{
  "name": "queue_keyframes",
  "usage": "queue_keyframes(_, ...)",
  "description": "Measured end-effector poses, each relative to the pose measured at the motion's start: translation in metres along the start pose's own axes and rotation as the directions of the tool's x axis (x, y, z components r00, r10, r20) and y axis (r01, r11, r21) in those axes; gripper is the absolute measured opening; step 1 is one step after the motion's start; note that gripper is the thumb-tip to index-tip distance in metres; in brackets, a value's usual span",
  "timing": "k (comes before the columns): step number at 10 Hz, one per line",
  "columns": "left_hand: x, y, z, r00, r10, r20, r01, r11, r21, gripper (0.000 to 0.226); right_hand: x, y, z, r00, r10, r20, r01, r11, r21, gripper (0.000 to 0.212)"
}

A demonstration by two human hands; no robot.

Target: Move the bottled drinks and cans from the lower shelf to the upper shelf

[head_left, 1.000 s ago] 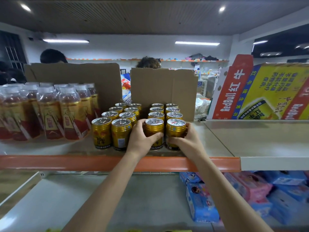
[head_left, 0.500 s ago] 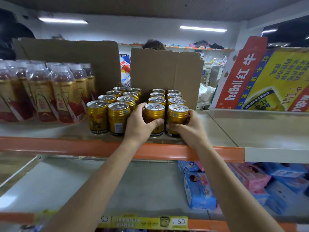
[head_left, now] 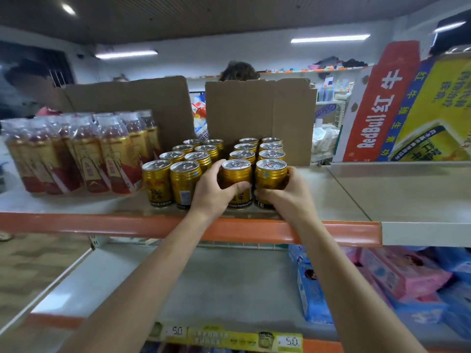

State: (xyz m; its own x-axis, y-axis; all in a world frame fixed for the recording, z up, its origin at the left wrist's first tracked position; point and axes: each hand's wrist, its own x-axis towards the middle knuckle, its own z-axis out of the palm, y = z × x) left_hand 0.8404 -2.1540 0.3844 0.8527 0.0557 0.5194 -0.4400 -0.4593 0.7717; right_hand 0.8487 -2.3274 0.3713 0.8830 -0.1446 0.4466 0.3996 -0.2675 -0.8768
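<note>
Several gold cans stand in rows on the upper shelf (head_left: 331, 197). My left hand (head_left: 214, 192) grips the front gold can (head_left: 235, 174) of one row. My right hand (head_left: 283, 197) grips the front can (head_left: 270, 174) of the row beside it. Both cans stand upright on the shelf near its orange front edge (head_left: 102, 225). To the left, shrink-wrapped packs of bottled drinks (head_left: 84, 154) with red and gold labels stand on the same shelf. The lower shelf (head_left: 229, 289) below my arms shows bare grey surface.
Two brown cardboard sheets (head_left: 260, 115) stand behind the cans. A Red Bull carton (head_left: 407, 105) lies on the upper shelf at right. Blue and pink packets (head_left: 382, 276) fill the lower shelf's right side. Yellow price tags (head_left: 229, 340) line its front edge. A person's head shows behind the cardboard.
The view has tilted down a little, showing the lower shelf's price strip. Both hands stay curled on the same two front cans, which have shifted little on the shelf.
</note>
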Motion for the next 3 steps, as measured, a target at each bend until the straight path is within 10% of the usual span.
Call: queue_keyframes(3,-0.006,0.011,-0.009,0.990,-0.144,0.000,0.143,0.985,-0.091,0.085,-0.015,-0.016,-0.003,0.975,-0.106,-0.195,0.108,0.994,0.001,0.069)
